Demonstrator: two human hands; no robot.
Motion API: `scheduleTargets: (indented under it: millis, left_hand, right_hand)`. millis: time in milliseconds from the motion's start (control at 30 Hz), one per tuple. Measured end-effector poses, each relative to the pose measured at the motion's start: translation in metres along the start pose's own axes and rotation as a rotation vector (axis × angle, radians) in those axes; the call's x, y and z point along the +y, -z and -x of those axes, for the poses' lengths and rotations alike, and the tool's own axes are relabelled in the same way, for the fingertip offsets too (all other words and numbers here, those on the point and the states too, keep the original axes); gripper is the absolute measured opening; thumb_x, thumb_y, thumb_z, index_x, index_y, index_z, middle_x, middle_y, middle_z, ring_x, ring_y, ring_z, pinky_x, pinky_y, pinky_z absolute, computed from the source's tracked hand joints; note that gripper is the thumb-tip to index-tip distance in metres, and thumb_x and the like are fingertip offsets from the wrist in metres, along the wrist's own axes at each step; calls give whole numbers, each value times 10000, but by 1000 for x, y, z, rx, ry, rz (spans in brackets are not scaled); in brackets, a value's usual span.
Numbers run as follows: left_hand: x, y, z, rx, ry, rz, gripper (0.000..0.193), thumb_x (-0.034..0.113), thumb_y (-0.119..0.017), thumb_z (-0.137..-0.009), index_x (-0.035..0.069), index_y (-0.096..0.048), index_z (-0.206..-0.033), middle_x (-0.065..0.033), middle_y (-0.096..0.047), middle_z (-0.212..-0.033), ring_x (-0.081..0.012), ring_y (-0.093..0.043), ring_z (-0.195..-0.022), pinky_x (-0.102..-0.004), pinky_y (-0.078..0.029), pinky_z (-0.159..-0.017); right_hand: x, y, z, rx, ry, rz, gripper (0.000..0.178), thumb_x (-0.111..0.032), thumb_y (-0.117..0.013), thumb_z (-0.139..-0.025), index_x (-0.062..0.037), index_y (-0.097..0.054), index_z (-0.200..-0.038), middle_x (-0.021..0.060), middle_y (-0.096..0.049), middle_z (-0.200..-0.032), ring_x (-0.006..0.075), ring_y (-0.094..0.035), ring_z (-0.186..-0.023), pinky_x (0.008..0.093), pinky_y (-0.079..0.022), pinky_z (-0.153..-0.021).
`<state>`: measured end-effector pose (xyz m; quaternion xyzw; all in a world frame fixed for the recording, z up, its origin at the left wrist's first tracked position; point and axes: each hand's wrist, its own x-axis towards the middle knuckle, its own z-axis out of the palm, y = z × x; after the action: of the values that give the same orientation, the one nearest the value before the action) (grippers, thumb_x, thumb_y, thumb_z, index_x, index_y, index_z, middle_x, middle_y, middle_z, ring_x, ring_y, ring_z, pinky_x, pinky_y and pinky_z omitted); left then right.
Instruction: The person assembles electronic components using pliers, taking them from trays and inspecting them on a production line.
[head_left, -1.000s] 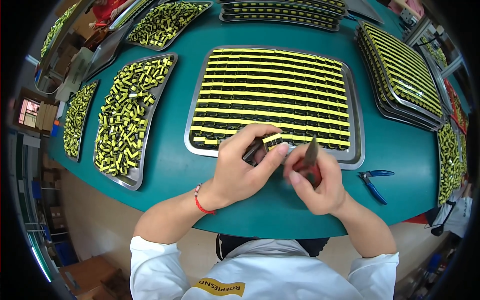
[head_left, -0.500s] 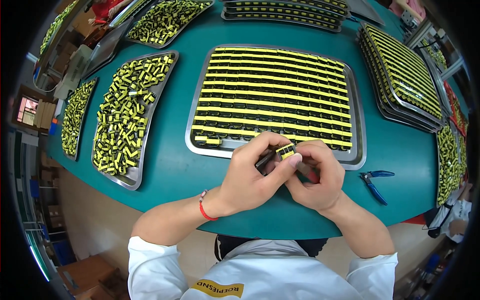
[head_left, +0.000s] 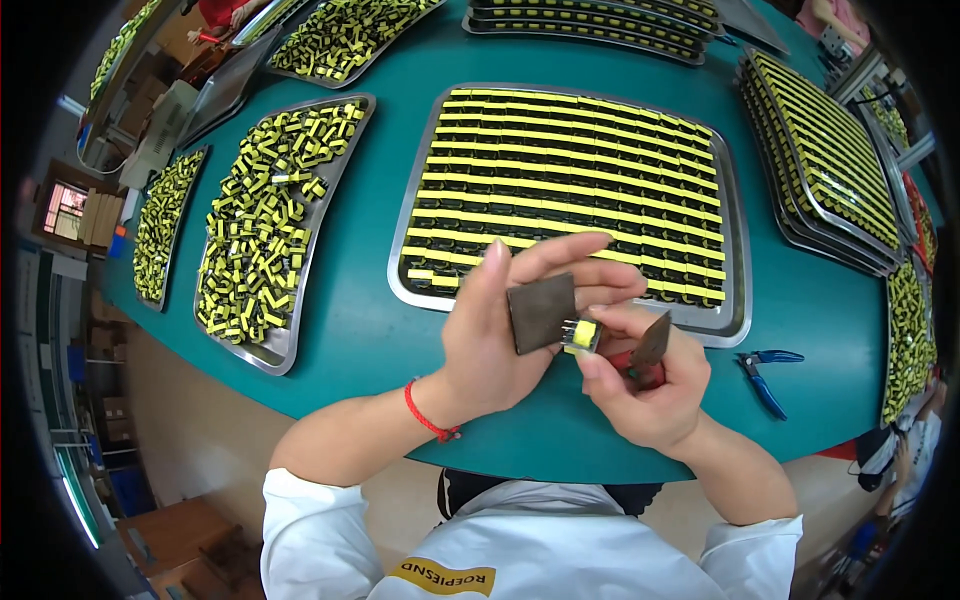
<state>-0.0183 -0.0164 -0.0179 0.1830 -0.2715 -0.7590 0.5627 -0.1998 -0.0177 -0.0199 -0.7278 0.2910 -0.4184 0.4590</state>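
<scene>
My left hand [head_left: 500,340] is turned palm up with its thumb raised and fingers stretched. It holds a thin dark square plate [head_left: 542,313] against the palm. Between my right thumb and fingertips is a small transformer [head_left: 582,337] with yellow tape and metal pins pointing left. My right hand [head_left: 655,390] also holds a red-handled tool with a dark, pointed blade [head_left: 653,343]. Just beyond the hands lies a metal tray [head_left: 745,290] filled with neat rows of yellow-and-black transformers. The front row holds a lone piece [head_left: 432,277] at its left end.
Blue-handled cutters [head_left: 765,380] lie on the green table [head_left: 350,375] to the right. Trays of loosely heaped transformers [head_left: 260,240] stand at left. Stacked trays of lined-up pieces [head_left: 825,150] rise at the right, with another stack [head_left: 600,25] at the far edge.
The left hand has opened out, baring the dark plate. My right hand has drawn the transformer slightly down and turned it so its pins show. The whole view has shifted a little.
</scene>
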Motion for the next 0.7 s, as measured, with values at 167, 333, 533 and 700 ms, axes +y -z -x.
scheduleTargets:
  millis: [167, 333, 533, 700]
  left_hand:
    - [-5, 2, 7, -148, -103, -443, 887, 705, -210, -967, -22, -378, -1447, -280, -533, -1345, -381, -514, -1279, -482, -409, -1078]
    - [-6, 3, 9, -165, -126, -551, 878, 700, -217, -971, -21, -385, -1443, -269, -545, -1329, -356, -526, -1266, -459, -437, -1058]
    - [-8, 3, 8, -148, -147, -575, 864, 688, -222, -977, -23, -386, -1440, -259, -549, -1326, -343, -537, -1247, -449, -454, -1040]
    - [-9, 0, 9, -128, -131, -609, 816, 644, -239, -995, -30, -391, -1430, -254, -551, -1327, -325, -547, -1233, -416, -465, -1024]
  right_hand:
    - [3, -8, -2, 64, 83, 74, 344, 16, -722, -821, 91, -600, -1134, 72, -653, -795, 91, -603, -629, 205, -468, -548]
    - [0, -10, -1, 72, 42, 45, 334, 14, -722, -823, 98, -600, -1122, 70, -655, -802, 91, -609, -636, 205, -469, -544]
    - [3, -7, 1, 55, 27, 100, 334, 10, -734, -815, 95, -598, -1108, 80, -657, -808, 90, -625, -644, 210, -481, -548]
    - [5, -12, 2, 80, 76, 130, 313, 7, -735, -816, 90, -605, -1088, 96, -659, -819, 92, -625, -641, 213, -482, -549]
